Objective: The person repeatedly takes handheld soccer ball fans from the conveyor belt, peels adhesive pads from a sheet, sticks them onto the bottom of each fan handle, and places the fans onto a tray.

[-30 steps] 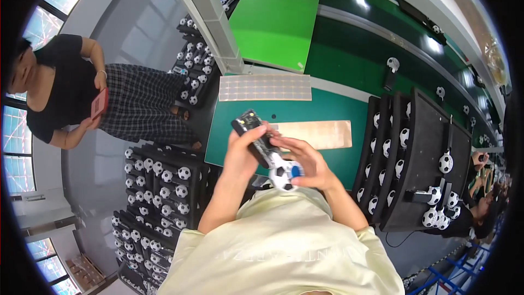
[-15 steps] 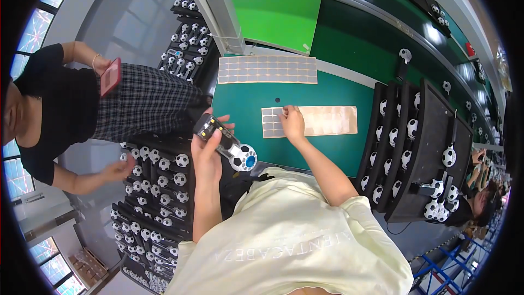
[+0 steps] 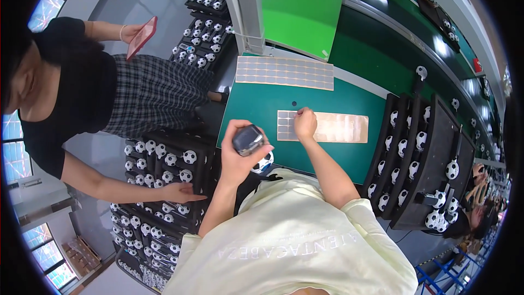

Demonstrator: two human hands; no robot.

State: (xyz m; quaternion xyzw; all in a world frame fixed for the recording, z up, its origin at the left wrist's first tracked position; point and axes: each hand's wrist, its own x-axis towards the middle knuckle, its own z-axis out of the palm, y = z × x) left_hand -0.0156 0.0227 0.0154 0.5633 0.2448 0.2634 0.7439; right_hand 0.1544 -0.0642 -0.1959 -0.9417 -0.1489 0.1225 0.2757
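Observation:
My left hand (image 3: 233, 165) is closed around a black handheld device (image 3: 247, 140) whose dark end is tilted up. Its football-patterned head (image 3: 264, 163) shows partly below my fingers. To the right, my right hand (image 3: 306, 125) rests over a sticker sheet (image 3: 349, 129) on the green table (image 3: 262, 98). Thumb and fingers are pinched together beside the grey stickers (image 3: 285, 122) at its left end; what lies between the fingertips is hidden. Bare tan backing fills the rest of that sheet. Behind it lies a fuller sheet (image 3: 284, 74) of grey stickers.
Stacked black trays (image 3: 404, 153) of football-headed devices stand at the right, with more trays (image 3: 158, 172) at the left. A person (image 3: 71, 87) on the left holds a red phone (image 3: 143, 37) and reaches toward the left trays. A bright green panel (image 3: 303, 11) stands at the back.
My left hand has turned the device from lying sideways to end-up, mostly hiding its football head. The right hand stays at the sheet. The other person's lower hand has moved right, over the trays.

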